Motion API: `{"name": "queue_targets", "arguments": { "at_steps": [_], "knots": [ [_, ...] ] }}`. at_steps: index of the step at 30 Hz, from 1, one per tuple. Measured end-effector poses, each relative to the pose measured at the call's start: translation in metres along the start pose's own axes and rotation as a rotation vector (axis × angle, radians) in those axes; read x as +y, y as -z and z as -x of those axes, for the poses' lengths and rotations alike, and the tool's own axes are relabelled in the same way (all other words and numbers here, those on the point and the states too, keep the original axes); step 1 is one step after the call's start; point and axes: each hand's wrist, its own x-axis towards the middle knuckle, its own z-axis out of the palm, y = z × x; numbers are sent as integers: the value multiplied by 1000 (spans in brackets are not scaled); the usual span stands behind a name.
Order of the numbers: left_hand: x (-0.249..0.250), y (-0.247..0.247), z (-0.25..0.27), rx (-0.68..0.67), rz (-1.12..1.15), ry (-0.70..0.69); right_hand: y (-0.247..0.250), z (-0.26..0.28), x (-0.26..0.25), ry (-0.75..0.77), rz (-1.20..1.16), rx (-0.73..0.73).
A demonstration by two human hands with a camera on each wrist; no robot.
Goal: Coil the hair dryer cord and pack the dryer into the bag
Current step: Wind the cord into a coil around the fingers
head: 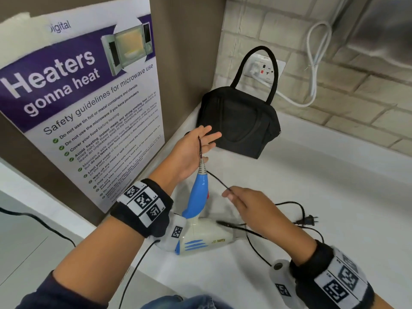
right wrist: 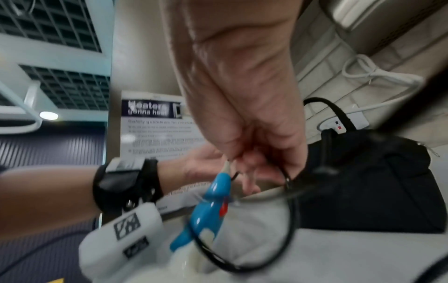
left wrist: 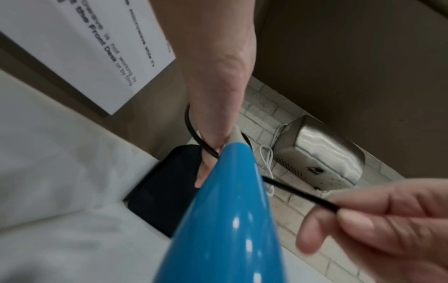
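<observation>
The hair dryer [head: 200, 239] lies with its white body on the counter [head: 323, 179] and its blue handle [head: 198, 195] standing up. My left hand [head: 207, 141] is at the handle's top end, fingers straight, and the black cord [head: 217, 180] loops over its palm. My right hand [head: 231, 194] pinches the cord a short way from the handle, as the left wrist view shows [left wrist: 339, 214]. The rest of the cord trails loose to the plug [head: 308, 220] on the counter. A black bag [head: 240, 121] stands behind the hands, handle upright, and its top looks closed.
A microwave safety poster [head: 78, 97] hangs on the brown wall at left. Behind the bag is a wall socket [head: 265, 69] with a white cable [head: 314, 63] plugged in. A steel hand dryer [left wrist: 315, 153] is mounted on the brick wall at right.
</observation>
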Motion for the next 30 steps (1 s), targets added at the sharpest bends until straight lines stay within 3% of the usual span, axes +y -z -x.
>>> {"name": "queue_targets", "arguments": {
  "at_steps": [7, 14, 17, 20, 25, 30],
  "knots": [
    [5, 0, 5, -231, 21, 13, 36, -2, 1, 107, 76, 483],
    [11, -9, 15, -410, 44, 78, 64, -10, -8, 226, 98, 655],
    [13, -13, 18, -428, 27, 98, 72, -14, -12, 237, 93, 673],
    [13, -10, 19, -333, 209, 132, 71, -12, -10, 259, 56, 563],
    [13, -5, 23, -227, 556, 219, 58, -12, 12, 53, 70, 433],
    [25, -15, 34, -117, 473, 271, 56, -15, 30, -35, 68, 476]
  ]
}}
